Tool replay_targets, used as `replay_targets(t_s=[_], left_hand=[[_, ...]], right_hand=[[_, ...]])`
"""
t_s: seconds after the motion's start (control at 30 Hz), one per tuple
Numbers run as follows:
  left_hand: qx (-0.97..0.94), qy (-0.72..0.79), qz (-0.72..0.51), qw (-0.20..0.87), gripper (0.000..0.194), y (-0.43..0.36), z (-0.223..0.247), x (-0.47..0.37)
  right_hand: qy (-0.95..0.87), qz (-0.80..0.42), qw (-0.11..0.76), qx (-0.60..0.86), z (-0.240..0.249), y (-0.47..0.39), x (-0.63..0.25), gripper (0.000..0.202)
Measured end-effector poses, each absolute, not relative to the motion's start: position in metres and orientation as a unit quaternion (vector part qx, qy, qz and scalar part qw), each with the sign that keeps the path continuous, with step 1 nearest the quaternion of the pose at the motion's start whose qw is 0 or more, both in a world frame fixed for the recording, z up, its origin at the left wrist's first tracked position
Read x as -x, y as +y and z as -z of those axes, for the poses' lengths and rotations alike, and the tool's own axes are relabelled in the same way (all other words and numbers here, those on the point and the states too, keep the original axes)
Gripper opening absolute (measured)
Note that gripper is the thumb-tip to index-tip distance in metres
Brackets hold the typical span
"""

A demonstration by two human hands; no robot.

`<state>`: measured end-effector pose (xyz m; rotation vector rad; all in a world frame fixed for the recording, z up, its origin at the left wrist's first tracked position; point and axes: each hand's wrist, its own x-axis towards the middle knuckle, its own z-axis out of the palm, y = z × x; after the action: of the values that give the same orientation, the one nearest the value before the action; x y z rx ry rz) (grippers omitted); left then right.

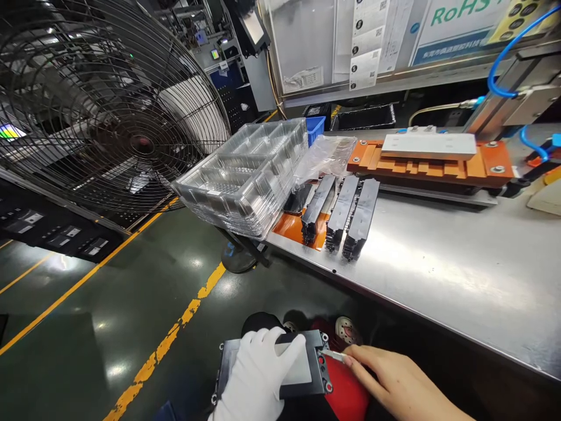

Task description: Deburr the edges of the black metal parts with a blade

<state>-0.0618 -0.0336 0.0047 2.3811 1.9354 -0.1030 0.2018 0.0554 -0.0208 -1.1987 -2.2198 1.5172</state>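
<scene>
Down at the bottom of the view, the person's gloved left hand (256, 377) lies flat with fingers spread over a dark rectangular frame part (307, 365), pressing on its pale centre panel and holding it low in front of the body, below the edge of the desk (438, 275). The bare right hand (394, 383) is closed in a pinch on a thin pale blade-like tool (333, 354), whose tip touches the frame part's right edge, beside a row of small holes. On the steel desk above, at its left end, sits a stack of clear plastic trays (245, 175), tilted and overhanging the corner; the compartments of the top tray look empty, and I cannot tell what the lower trays hold. Just right of the stack, three rows of dark parts (346, 213) stand on edge, side by side, the leftmost row resting on an orange mat (291, 227). A crumpled clear plastic bag (326, 153) lies behind them, and a blue bin (316, 126) peeks out behind the trays, its contents hidden. Farther back on the desk is an orange fixture (486, 166) with a white block (428, 146) on top, and a blue hose (504, 64) curls above it. A large wire-guarded fan (105, 99) stands to the left over the dark floor (131, 304) with its yellow lines.
</scene>
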Motion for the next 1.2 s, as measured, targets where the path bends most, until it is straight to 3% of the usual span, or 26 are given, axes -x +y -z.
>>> replay_targets(t_s=[0.2,0.7,0.93,1.2], left_hand=[[-0.783,0.621,0.024,0.01,0.08,-0.035,-0.002,0.061],[-0.778,0.626,0.039,0.036,0.084,-0.033,-0.002,0.061],[-0.72,0.689,-0.081,0.006,0.084,-0.029,-0.006,0.056],[-0.705,0.685,-0.167,-0.077,0.083,-0.036,0.005,0.039]], right_hand=[[-0.77,-0.496,0.05,0.398,0.022,0.056,-0.202,0.037],[-0.754,-0.524,0.04,0.393,0.018,0.06,-0.206,0.039],[-0.585,-0.659,0.159,0.445,0.004,0.044,-0.206,0.049],[-0.661,-0.595,0.222,0.4,0.007,0.031,-0.18,0.04]])
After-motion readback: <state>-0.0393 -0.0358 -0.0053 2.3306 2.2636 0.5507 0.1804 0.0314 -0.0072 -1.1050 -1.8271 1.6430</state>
